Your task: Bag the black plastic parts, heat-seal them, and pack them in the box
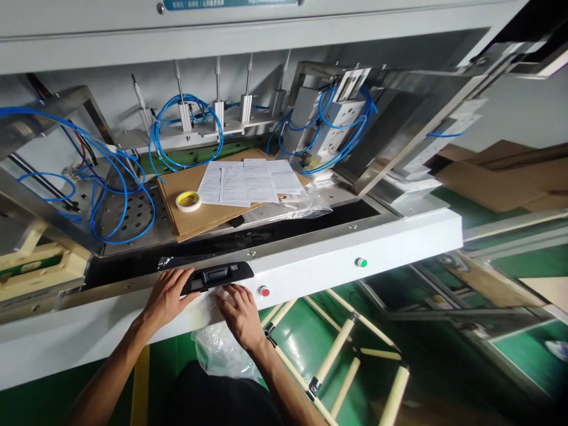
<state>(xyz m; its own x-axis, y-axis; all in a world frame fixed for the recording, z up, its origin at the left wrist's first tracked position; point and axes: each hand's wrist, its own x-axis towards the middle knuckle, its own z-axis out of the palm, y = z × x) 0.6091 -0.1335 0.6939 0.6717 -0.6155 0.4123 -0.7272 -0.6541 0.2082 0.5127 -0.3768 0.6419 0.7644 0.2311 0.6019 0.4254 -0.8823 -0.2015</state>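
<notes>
A long black plastic trim panel point(217, 274) with a recessed middle lies on the white front ledge of the machine. My left hand point(167, 297) grips its left end, fingers over the top and thumb along the lower edge. Just below the panel's middle, my right hand point(240, 313) has its fingers curled in, with clear film at the fingertips. A crumpled clear plastic bag point(224, 352) hangs beneath that hand, in front of the ledge. How the film joins the bag is partly hidden by the fingers.
Red point(265, 291) and green point(361, 262) buttons sit on the ledge. Behind it, cardboard point(177, 222) bears paper sheets point(248, 180) and a tape roll point(188, 202). Blue air hoses point(119, 213) loop around metal fixtures. A tube frame point(335, 349) stands below right.
</notes>
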